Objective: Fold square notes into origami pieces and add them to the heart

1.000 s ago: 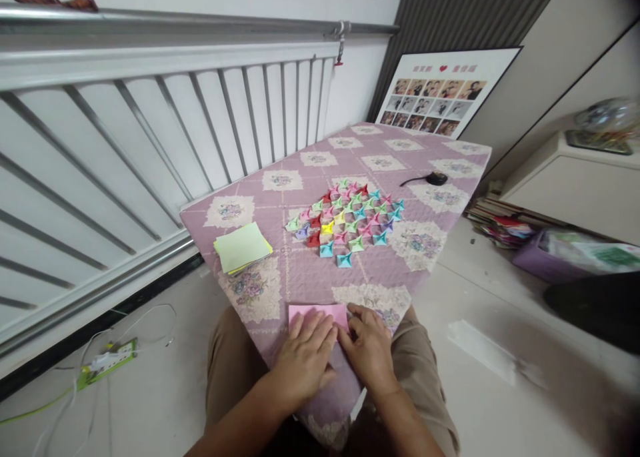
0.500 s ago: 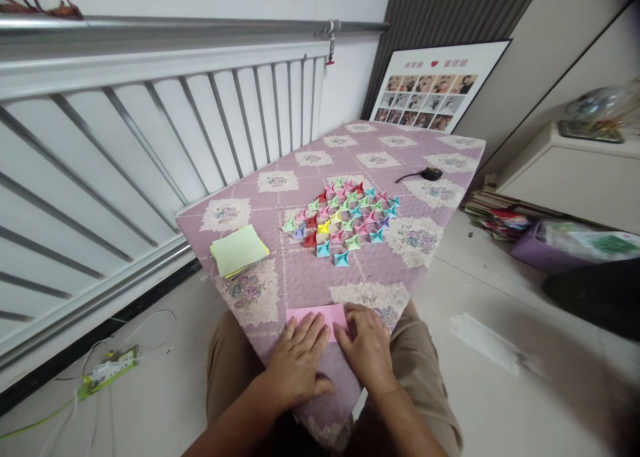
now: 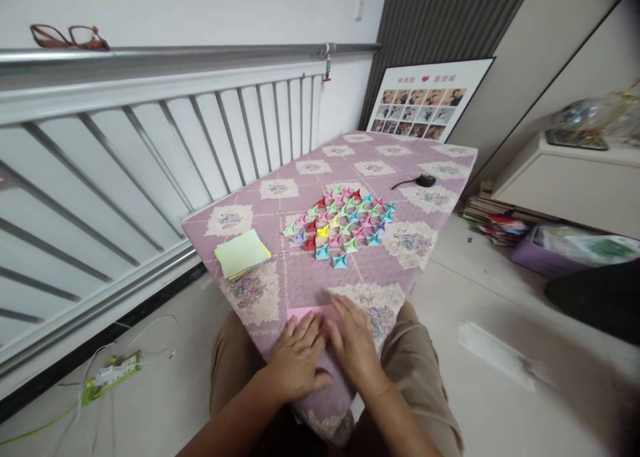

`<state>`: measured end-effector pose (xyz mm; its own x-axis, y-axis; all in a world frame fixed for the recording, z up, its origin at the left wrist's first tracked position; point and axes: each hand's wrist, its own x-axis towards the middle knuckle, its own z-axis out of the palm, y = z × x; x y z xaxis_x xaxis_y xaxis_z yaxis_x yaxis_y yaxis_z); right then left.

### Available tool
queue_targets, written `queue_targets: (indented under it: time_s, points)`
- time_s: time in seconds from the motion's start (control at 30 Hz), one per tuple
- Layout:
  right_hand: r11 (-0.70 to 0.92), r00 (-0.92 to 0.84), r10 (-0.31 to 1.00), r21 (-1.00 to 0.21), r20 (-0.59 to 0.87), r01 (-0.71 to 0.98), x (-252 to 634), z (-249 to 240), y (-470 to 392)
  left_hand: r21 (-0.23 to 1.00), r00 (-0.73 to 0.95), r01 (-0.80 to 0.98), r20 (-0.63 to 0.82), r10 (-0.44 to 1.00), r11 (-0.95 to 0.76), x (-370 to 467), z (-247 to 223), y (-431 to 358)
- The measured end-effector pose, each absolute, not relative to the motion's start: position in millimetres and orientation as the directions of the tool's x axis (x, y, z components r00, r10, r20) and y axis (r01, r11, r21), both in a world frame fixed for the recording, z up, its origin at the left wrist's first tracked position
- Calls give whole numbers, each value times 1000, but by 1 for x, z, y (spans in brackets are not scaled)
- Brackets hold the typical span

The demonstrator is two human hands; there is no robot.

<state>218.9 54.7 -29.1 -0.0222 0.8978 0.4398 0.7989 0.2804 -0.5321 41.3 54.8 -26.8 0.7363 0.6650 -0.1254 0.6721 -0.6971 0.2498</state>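
Note:
A pink sheet of paper (image 3: 305, 311) lies on the table near its front corner, mostly covered by my hands. Flat on its left part rests my left hand (image 3: 297, 353), fingers stretched out and thumb apart. My right hand (image 3: 354, 340) lies over the paper's right part, slightly blurred, with its fingers extended and its thumb close to the left fingertips. Beyond the hands, small folded paper pieces (image 3: 340, 261) in blue, green, pink, red, yellow and purple stand in rows. Left of them sits a stack of square paper (image 3: 243, 253), pale green on top with yellow beneath.
A purple floral cloth covers the table (image 3: 300, 280). Toward the back right lies a black object with a short cord (image 3: 425, 181). A white radiator (image 3: 200, 137) runs along the left, with glasses (image 3: 70, 37) on the pipe above. A power strip (image 3: 113, 378) lies on the floor.
My right hand has slid left across the pink paper, toward my left hand, covering more of it. My left hand stays in place. The camera view has tilted up slightly.

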Motion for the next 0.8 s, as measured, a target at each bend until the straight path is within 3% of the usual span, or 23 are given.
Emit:
queue_targets:
  time_s: [0.17,0.5,0.8]
  points:
    - [430,-248,894,-562,373,706,178,-24,58,271,739,652,-18,674,-708,40,-35,51]
    - [390,-272,919,-574,285,720,186,-45,72,295,743,656,-97,662,-694,40,-17,54]
    - [443,-328,892,-455,311,772,185,-61,77,299,652,745,-140,745,-596,1,0,62]
